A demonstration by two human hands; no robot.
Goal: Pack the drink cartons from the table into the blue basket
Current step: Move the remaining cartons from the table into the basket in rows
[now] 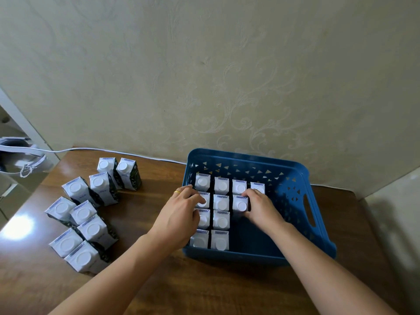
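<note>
- You are roughly halfway, by my count: eleven drink cartons stand upright in the blue basket (318, 214), which sits at the centre right of the frame on the wooden table (204, 292)
- The packed cartons (221, 203) fill the basket's left part in neat columns, caps up, touching side by side; the third column has only two and the fourth only one
- Nine loose cartons (91, 228) wait on the table at the left of the frame, in an uneven cluster well apart from the basket
- Your left hand (179, 214) lies over the leftmost column with its fingers bent on the carton tops; whether it pinches one or merely presses I cannot tell
- Your right hand (261, 205) grips the second carton of the third column (240, 203), fingers curled round its sides, seemingly seating it
- Open room in the basket lies at the lower right of its floor, below your right hand and towards the handle-slot wall
- The basket's back rim stands close to the patterned wall (227, 76), so you have little room behind; approach from above or from the near side
- A white cable (127, 153) runs along the table's far edge, clear of your reach between cluster and basket
- The table's left edge is near the outer cartons; I judge a careless sweep could knock one off
</note>
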